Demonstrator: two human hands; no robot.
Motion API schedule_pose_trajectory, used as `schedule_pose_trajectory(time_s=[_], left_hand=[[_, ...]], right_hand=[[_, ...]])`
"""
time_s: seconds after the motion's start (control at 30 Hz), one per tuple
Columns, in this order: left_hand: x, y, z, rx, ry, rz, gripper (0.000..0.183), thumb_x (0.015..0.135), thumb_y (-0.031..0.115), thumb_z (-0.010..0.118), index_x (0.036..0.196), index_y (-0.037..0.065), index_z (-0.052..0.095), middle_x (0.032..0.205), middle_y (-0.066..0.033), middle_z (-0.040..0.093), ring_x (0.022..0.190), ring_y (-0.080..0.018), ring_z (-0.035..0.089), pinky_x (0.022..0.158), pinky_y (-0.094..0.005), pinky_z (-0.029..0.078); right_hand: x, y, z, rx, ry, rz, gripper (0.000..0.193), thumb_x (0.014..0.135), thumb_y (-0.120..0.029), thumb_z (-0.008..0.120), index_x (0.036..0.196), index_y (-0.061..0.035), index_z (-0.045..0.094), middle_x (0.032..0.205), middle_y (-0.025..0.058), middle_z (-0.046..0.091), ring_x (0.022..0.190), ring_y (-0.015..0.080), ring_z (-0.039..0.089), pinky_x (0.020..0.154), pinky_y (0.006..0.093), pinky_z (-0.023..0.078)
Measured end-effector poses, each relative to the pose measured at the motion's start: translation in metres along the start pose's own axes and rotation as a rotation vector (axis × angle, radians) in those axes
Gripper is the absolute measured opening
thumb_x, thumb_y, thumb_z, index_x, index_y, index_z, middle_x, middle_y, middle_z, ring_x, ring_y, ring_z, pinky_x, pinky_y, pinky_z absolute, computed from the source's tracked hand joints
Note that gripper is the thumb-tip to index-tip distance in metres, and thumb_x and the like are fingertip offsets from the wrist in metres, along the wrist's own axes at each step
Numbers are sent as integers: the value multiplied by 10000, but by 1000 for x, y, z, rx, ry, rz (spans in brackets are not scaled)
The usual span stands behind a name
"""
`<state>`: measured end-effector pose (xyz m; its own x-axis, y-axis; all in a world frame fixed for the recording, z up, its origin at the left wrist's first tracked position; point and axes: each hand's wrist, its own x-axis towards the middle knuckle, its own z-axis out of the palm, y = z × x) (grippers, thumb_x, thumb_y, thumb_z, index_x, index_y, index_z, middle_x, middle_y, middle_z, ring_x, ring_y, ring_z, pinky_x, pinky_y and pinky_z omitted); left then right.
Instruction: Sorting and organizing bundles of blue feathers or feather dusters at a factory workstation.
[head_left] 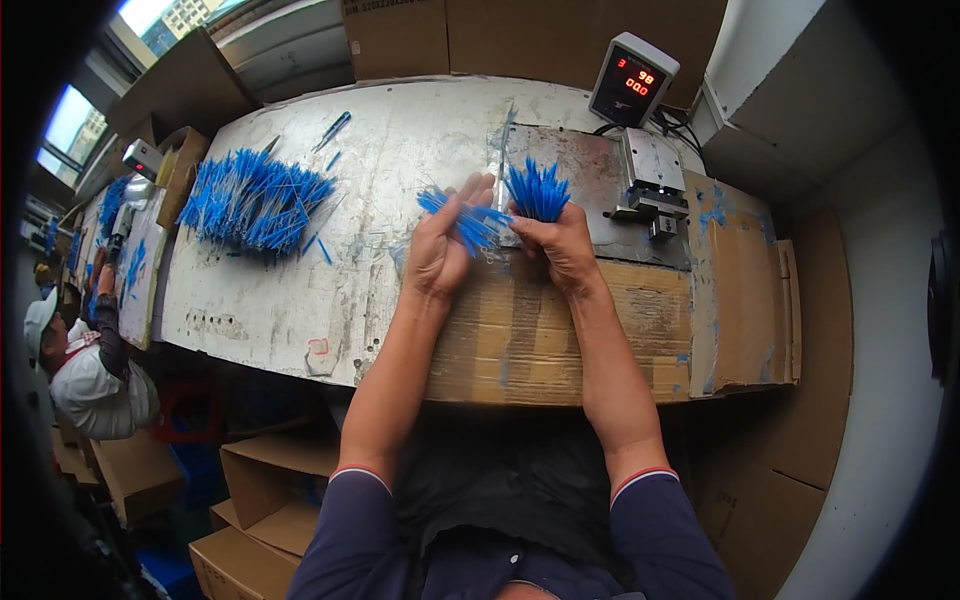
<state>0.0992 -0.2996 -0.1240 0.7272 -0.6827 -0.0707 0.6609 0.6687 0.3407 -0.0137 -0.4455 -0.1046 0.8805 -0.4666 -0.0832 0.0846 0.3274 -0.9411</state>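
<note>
In my left hand (437, 252) a loose sheaf of thin blue strips (478, 228) with pale, thread-like ends lies under the thumb and across the fingers. My right hand (566, 245) is closed around a thicker upright bundle of blue strips (540, 190), their pointed tips fanning upward. The two hands are close together over the table's front middle, the right thumb near the left sheaf. A large heap of similar blue strips (258, 203) lies on the table to the left.
A metal clamp-like fixture (655, 180) sits on a steel plate at the right, below a display box (634, 80) with red digits. Cardboard (570, 330) covers the table's front. A blue-handled tool (333, 130) lies at the back. At far left, a co-worker in a white cap (42, 318) works at another bench.
</note>
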Motion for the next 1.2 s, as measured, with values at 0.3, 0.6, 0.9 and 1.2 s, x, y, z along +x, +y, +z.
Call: schedule_pose_trajectory(time_s=[0.3, 0.6, 0.9, 1.2], left_hand=[[-4, 1, -2, 21, -91, -146, 445, 1053, 91, 542, 1402, -160, 426, 1350, -253, 594, 1222, -308, 627, 1066, -408, 534], [-5, 0, -1, 32, 44, -139, 236, 1023, 47, 573, 1225, -73, 553, 1217, -222, 660, 1154, -333, 666, 1004, -411, 584], [-4, 1, 6, 195, 92, -27, 123, 1012, 42, 602, 1132, 15, 603, 1171, -205, 688, 1218, -380, 638, 1041, -476, 571], [-6, 1, 8, 94, 122, -29, 138, 1015, 85, 628, 1124, 1, 619, 1203, -213, 676, 1199, -348, 650, 1037, -431, 571]], right_hand=[[-6, 2, 20, -37, -103, -72, 420, 838, 33, 809, 1242, -39, 723, 1131, 31, 757, 1010, 83, 674, 897, 248, 544], [-4, 12, 10, 27, -71, -207, 347, 826, 19, 822, 1158, -43, 742, 1097, 63, 764, 882, 85, 672, 707, 232, 527], [-1, -21, -2, 479, 73, -248, 105, 949, -66, 691, 1036, -6, 695, 983, 136, 735, 941, 263, 721, 907, 430, 580], [-4, -2, 7, -30, 69, -114, 258, 846, -39, 777, 1095, 7, 725, 792, -12, 660, 616, 63, 553, 509, 247, 439]])
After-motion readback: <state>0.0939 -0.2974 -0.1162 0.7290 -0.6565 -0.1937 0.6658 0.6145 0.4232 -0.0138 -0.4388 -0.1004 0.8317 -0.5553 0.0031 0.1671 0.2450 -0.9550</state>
